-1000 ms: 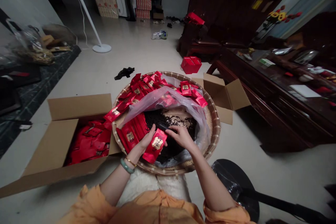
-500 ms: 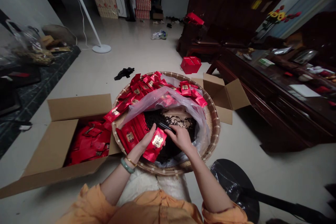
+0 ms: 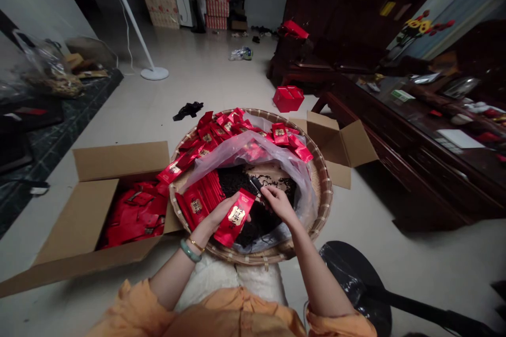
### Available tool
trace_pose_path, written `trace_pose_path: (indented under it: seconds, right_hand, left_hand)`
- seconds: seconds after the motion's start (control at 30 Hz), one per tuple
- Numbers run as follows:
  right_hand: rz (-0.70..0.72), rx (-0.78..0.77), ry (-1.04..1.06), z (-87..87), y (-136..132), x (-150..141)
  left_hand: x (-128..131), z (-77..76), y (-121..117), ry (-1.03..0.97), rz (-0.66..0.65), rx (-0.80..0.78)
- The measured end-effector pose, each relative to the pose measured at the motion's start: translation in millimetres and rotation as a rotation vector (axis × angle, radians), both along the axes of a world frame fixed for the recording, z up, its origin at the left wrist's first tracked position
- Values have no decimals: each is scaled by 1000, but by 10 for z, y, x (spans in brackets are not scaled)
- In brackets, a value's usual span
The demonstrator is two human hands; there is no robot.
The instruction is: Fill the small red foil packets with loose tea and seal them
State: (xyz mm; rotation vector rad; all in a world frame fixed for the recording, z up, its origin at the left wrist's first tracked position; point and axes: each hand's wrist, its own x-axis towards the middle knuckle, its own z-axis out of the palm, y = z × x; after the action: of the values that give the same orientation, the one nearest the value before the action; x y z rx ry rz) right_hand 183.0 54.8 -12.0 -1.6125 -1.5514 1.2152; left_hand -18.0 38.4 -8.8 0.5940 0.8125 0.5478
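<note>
My left hand [image 3: 223, 214] is closed on a red tea packet [image 3: 236, 217] with a gold label, held tilted above the basket. In my right hand [image 3: 278, 202] is a small black scoop [image 3: 256, 184], just right of the packet's top edge and apart from it. Below both hands, dark loose tea leaves [image 3: 233, 180] lie in an open clear plastic bag [image 3: 304, 179]. That bag sits in a round woven bamboo basket [image 3: 324, 184]. A row of red packets [image 3: 201, 197] stands inside the bag on the left, and more packets [image 3: 215, 134] are heaped along the far rim.
An open cardboard box [image 3: 79, 216] full of red packets stands at left; another open box [image 3: 343, 142] is at right. Beyond are a red carton [image 3: 288, 98] and a white fan stand [image 3: 154, 73]. A black round base [image 3: 356, 274] is near my right arm.
My right hand has drawn the black scoop away from the packet's top, slightly up and to the right. The packet in my left hand now shows its whole front.
</note>
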Motion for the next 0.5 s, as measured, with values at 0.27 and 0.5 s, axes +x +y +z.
trace_pose_path:
  seconds: [0.27, 0.5]
  right_hand:
    - [-182, 172, -596, -266, -7, 236]
    - [-7, 268, -131, 6, -92, -140]
  left_hand:
    - [76, 19, 0, -51, 262, 138]
    - [175, -66, 37, 59, 451, 170]
